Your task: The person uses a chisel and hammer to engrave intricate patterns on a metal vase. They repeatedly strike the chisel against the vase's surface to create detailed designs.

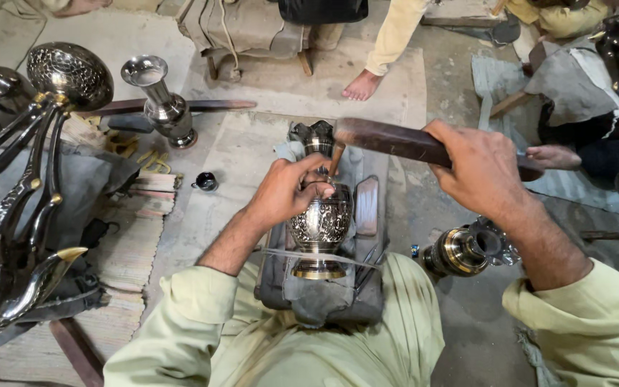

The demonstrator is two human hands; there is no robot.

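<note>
The vase (320,226) lies on a grey pad (324,294) over the lap. The left hand (284,190) is curled on the vase's neck, pinching a chisel (334,159) to it. The right hand (481,168) is fisted round a wooden mallet (395,140) raised right of the vase. A glancing blow could skid the chisel, scarring the pattern or striking fingers.

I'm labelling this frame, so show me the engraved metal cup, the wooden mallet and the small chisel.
engraved metal cup (322,226): head view, on its patterned bowl.
wooden mallet (388,140): head view, on the dark wooden body left of the right hand.
small chisel (334,159): head view, on its shaft above the cup's rim.
</note>
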